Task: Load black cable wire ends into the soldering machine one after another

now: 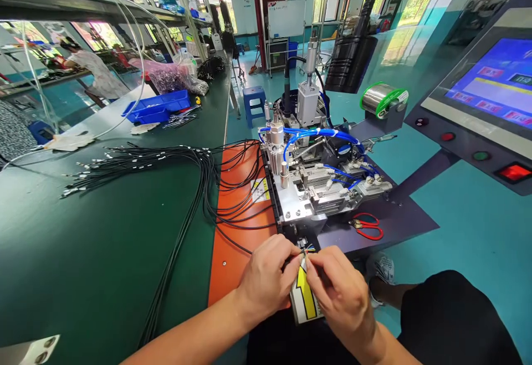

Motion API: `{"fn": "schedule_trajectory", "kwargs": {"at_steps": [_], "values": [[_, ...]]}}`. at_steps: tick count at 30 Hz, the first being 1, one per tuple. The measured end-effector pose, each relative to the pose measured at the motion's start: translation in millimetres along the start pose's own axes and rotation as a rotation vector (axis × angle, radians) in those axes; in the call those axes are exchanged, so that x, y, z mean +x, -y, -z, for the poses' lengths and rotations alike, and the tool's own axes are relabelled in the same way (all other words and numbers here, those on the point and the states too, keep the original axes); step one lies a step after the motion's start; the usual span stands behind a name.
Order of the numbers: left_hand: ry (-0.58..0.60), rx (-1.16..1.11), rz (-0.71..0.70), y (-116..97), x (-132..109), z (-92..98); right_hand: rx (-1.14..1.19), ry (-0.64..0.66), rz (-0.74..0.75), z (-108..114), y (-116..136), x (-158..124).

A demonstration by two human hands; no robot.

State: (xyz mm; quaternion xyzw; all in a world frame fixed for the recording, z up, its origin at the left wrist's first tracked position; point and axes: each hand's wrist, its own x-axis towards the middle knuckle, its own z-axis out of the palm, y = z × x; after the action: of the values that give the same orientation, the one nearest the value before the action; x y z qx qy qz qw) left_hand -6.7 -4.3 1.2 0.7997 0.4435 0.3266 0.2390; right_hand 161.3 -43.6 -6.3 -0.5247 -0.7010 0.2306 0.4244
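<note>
My left hand is closed in a pinch on the end of a black cable in front of the machine. Thin coloured wires fan out of this cable end. My right hand is closed too, its thumb and finger pinching at the same wires, close to my left fingertips. The exact grip points are partly hidden by the fingers. Just below both hands is a white surface with a yellow arrow. Ahead of them stands a metal bench machine with blue air tubes.
Black cables run across the green bench and orange plate. Red-handled cutters lie right of the machine. A solder spool and control screen stand at right. Blue bins sit farther back; a person works at far left.
</note>
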Motion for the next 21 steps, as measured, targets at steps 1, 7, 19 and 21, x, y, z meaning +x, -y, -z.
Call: {"fn": "schedule_trajectory", "kwargs": {"at_steps": [1, 7, 19, 21], "values": [[-0.005, -0.004, 0.003, 0.1, -0.1, 0.0, -0.018, 0.002, 0.031, -1.9, 0.1, -1.8], [0.017, -0.023, 0.023, -0.8, -0.5, 0.2, 0.182, -0.023, -0.338, 11.7, -3.0, 5.7], [0.03, -0.021, 0.006, -1.1, 0.3, 1.9, 0.838, 0.2, -0.812, 19.9, -0.6, 27.4], [0.032, -0.022, 0.01, -1.0, 0.0, 1.3, 0.83, 0.194, -0.8, 19.5, -0.3, 27.3]]}}
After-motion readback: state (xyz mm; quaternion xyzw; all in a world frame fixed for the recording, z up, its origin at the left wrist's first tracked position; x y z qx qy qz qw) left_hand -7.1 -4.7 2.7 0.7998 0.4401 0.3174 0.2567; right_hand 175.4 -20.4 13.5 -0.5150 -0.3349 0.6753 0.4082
